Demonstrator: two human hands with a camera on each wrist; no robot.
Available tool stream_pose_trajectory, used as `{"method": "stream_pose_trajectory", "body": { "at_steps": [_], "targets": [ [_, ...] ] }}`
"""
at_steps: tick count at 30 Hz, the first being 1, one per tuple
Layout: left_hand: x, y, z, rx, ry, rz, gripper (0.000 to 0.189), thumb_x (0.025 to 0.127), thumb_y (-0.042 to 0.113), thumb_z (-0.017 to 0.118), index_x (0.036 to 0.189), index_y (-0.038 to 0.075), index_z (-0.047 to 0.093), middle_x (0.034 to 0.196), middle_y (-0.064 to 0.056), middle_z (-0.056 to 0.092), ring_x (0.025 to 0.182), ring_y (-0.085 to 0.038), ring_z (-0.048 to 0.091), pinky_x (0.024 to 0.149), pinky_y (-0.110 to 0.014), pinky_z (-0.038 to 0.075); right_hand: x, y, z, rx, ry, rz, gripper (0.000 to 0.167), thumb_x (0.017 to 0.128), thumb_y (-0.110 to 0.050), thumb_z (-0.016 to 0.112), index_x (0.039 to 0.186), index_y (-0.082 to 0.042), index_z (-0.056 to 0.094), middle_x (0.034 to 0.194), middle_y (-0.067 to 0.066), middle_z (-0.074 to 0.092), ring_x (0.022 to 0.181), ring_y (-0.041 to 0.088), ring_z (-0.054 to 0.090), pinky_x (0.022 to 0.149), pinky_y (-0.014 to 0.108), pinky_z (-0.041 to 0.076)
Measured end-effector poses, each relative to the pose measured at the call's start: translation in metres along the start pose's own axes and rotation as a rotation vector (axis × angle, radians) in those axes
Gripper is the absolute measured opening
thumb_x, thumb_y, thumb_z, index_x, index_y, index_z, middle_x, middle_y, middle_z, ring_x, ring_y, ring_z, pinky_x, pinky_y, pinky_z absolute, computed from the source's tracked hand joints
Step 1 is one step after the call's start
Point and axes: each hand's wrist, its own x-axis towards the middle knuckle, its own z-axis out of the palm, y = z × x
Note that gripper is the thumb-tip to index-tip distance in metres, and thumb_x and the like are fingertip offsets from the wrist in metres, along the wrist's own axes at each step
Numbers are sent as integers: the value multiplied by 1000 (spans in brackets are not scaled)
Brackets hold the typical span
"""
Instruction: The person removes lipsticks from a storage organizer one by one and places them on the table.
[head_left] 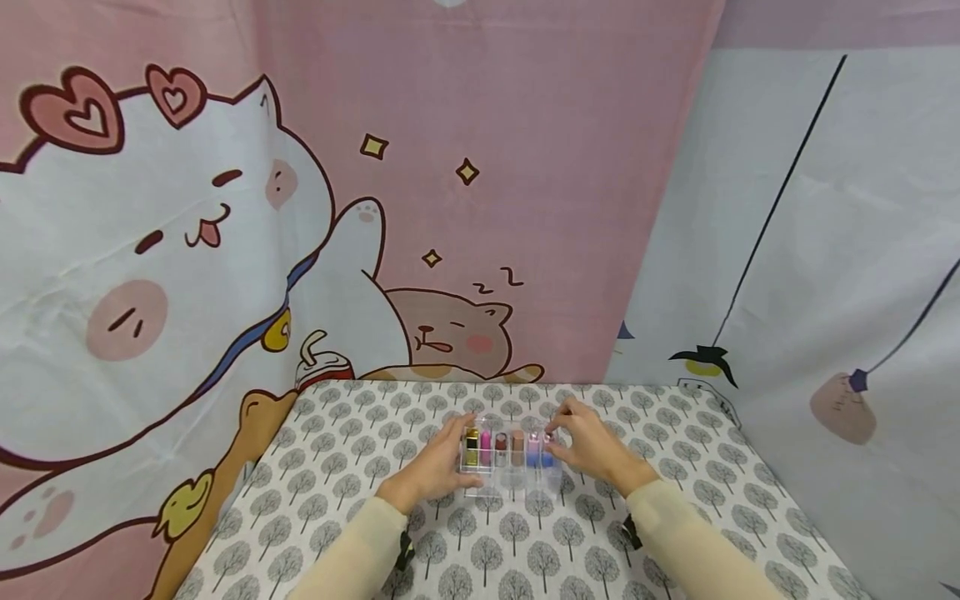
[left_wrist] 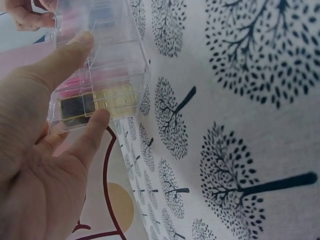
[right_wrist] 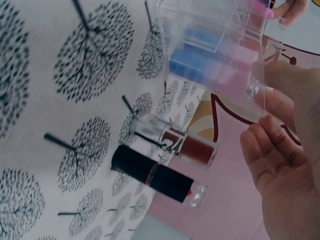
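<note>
Cream sleeves (head_left: pixel 348 554) reach in from 7 and 5 o'clock toward a clear organizer (head_left: pixel 513 483), which sits toward 6 o'clock of the head view. At its 9 o'clock end, the left hand (head_left: pixel 429 469) grips it, thumb over the near side, beside a gold-and-black tube (head_left: pixel 472 447). At its 3 o'clock end, the right hand (head_left: pixel 592 440) pinches the clear tip of a pink-and-blue tube (right_wrist: pixel 212 77) between thumb and finger, other fingers loosely bent. From the right wrist, a black tube (right_wrist: pixel 155 172) and a red-brown tube (right_wrist: pixel 195 149) show at 7 o'clock.

Underneath is a white tablecloth (head_left: pixel 300 533) printed with grey trees. Behind hangs a pink backdrop (head_left: pixel 517 167) with a white cat (head_left: pixel 187 275) at 9 o'clock and a sleeping bear (head_left: pixel 457 329) at 12. Two letters "Z" read above the bear; a mark on the red-brown tube is illegible.
</note>
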Motion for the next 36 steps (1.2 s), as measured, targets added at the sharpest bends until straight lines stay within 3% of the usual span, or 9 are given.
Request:
{"method": "stream_pose_trajectory", "body": {
  "at_steps": [3,5,9,12,18,23,26,30,36],
  "targets": [
    [0,0,-1,-6,5,3,118,94,28,100,184,12,26,184,-21,40,117,-31,75,118,-61,64,2,-2,1,33,2,46,21,98,-18,97,115,-8,88,124,3,66,114,31,73,96,45,70],
    [1,1,-1,-6,-3,-4,118,95,29,100,184,14,25,184,-19,40,112,-25,74,114,-56,67,2,-4,2,39,7,53,21,97,-16,98,114,-8,88,124,3,66,114,30,72,96,44,69],
    [0,1,0,-13,-15,-9,118,95,29,100,185,14,24,183,-17,42,98,-11,66,98,-43,68,1,-7,5,6,32,22,20,94,-13,100,109,-9,89,120,2,65,112,23,69,97,42,69],
    [-1,3,1,-18,-11,-4,118,95,28,100,184,13,25,183,-19,41,99,-13,67,98,-44,68,1,-8,5,-37,46,-9,20,91,-12,101,106,-9,89,116,2,68,111,21,67,99,45,69],
    [-2,1,3,-29,-8,-23,119,95,30,99,185,15,23,190,-23,31,126,-36,74,125,-63,59,4,-8,6,-116,39,-51,22,89,-15,103,104,-13,88,109,0,82,110,24,71,100,47,70],
    [0,-1,1,-35,-8,-37,118,97,30,98,186,17,22,193,-25,21,160,-54,55,137,-68,45,7,-10,5,-163,67,-69,23,88,-16,103,104,-15,88,105,-1,88,100,19,70,96,47,68],
    [2,-2,-1,-29,-3,-34,118,96,29,99,186,17,22,193,-24,24,149,-49,64,134,-67,50,7,-12,6,-169,75,-57,22,89,-17,103,104,-16,88,102,-2,89,94,16,65,91,45,63],
    [3,-2,-1,-31,-12,-25,118,96,28,99,186,17,23,189,-20,34,117,-30,74,119,-60,64,6,-14,8,-183,76,-34,21,90,-19,103,103,-17,86,101,-4,89,92,14,62,88,41,57],
    [2,-3,1,-23,-17,-22,120,95,31,100,186,16,22,189,-21,34,118,-27,74,121,-61,63,4,-12,13,-172,102,-49,23,88,-17,104,101,-17,85,100,-5,89,94,15,65,91,42,58]
  ]
}}
